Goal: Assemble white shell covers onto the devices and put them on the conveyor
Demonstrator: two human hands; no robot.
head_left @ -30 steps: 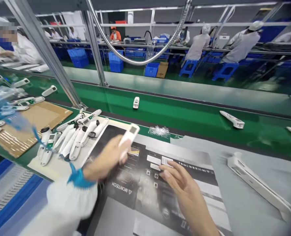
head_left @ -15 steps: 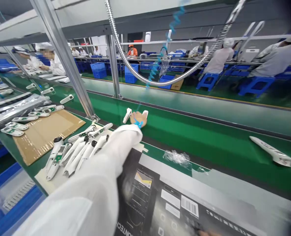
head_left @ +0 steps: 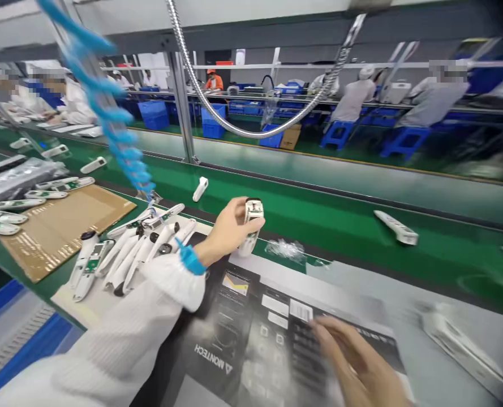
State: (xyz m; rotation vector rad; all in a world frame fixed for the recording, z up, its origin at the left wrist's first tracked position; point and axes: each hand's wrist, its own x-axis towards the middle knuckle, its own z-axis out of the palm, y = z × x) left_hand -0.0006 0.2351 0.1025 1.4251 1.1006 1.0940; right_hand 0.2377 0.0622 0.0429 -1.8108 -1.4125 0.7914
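The left hand [head_left: 228, 229], reaching in from the lower left in a white sleeve [head_left: 119, 333] with a blue cuff [head_left: 190, 261], is clenched around a white handheld device [head_left: 251, 223]. It holds the device nearly upright in the middle of the frame, near the edge of the green conveyor belt [head_left: 319, 209]. The fingers wrap the body of the device and leave its top end showing, though the detail there is too blurred to read. The casing looks smooth, so a firm wrap around the body, as here, seems a sound way to hold it above the belt, with the top end free of the fingers. The right hand [head_left: 353, 362], blurred at the bottom of the frame, has its fingers loosely spread over a dark printed carton [head_left: 221, 345] and appears to grasp nothing; whether it touches the carton cannot be told. A barcode label [head_left: 301, 310] sits on the carton just beyond those fingers. Left of the hands, white devices [head_left: 136, 265] lie side by side on a pale sheet, with more on a cardboard sheet [head_left: 60, 226] further left. A small tuft of clear plastic [head_left: 285, 249] lies just right of the held device, and a blue coiled cord [head_left: 115, 124] hangs at upper left.
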